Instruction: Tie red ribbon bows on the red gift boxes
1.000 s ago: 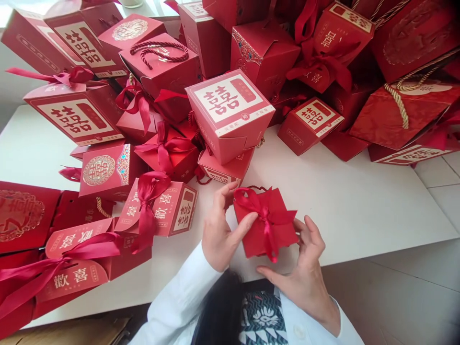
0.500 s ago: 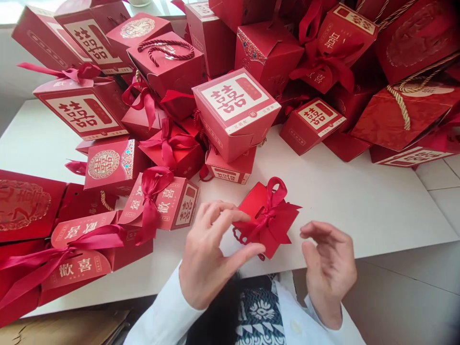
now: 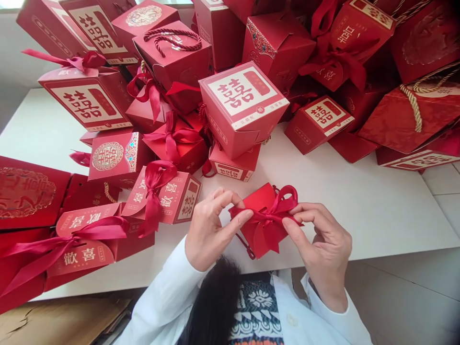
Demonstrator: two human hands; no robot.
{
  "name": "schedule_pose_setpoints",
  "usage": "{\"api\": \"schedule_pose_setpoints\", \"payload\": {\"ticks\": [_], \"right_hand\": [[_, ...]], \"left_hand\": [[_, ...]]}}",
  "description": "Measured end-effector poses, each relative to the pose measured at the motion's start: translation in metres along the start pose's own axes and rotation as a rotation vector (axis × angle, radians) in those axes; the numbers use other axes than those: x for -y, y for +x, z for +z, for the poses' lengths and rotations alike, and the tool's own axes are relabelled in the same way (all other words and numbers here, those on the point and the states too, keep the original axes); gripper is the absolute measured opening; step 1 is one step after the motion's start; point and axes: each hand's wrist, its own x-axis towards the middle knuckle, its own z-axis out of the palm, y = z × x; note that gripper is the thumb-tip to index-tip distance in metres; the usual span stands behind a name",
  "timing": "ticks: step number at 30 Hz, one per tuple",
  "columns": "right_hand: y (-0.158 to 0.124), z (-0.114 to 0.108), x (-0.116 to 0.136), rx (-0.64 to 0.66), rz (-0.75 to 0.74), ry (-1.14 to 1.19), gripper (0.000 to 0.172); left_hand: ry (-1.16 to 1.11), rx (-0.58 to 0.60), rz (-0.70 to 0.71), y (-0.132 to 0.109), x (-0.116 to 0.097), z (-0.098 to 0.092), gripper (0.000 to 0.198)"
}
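Red satin ribbon (image 3: 278, 211) pinched on small red gift box (image 3: 249, 237)

The box sits between both hands over the white tabletop (image 3: 362, 211), near the front edge; cannot tell if its lower corner touches the surface. Left hand (image 3: 215, 230): thumb and index fingers (image 3: 233, 199) pinch the ribbon at the box's left edge, other fingers loosely curled. Right hand (image 3: 321, 235): fingers (image 3: 298, 225) grasp the ribbon on the right side of the bow, not clenched into a fist. A thin red cord handle (image 3: 246, 251) hangs loose below the box.

Box looks like light folded card, stiff but easy to crush at the corners, so best held by its flat faces. Ribbon is soft and slippery, so it needs a pinch close to the knot. Card has a smooth, faintly glossy finish.

Behind, a pile of red gift boxes (image 3: 276, 62) crowds the tabletop, some with bows, rope handles and gold double-happiness panels, including a large pink box (image 3: 242, 108). White sleeves (image 3: 161, 297) show at the bottom. Cardboard sheet (image 3: 61, 321) lies below the tabletop's edge.
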Motion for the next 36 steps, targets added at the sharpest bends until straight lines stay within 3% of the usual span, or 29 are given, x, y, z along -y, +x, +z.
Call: {"api": "schedule_pose_setpoints", "payload": {"ticks": [4,11,29,31,33,36], "right_hand": [[-0.01,0.001,0.002,-0.084,-0.037,-0.052,0.015],[-0.016,0.004,-0.001,-0.11,-0.012,-0.01,0.018],[-0.015,0.011,0.003,-0.081,-0.012,0.025,0.021],[-0.015,0.012,0.003,-0.08,-0.005,0.034,0.02],[-0.015,0.012,0.003,-0.079,-0.005,0.039,0.019],[-0.015,0.012,0.004,-0.064,-0.015,0.035,0.019]], "left_hand": [[-0.035,-0.002,0.001,0.006,0.003,0.003,0.014],[-0.029,-0.044,-0.002,0.002,0.003,0.001,0.018],[0.115,-0.202,0.061,-0.02,0.001,-0.001,0.014],[0.143,-0.246,0.09,-0.022,-0.001,-0.002,0.006],[0.18,-0.273,0.153,-0.025,-0.004,-0.002,0.015],[0.207,-0.214,0.253,-0.027,-0.008,0.001,0.022]]}}
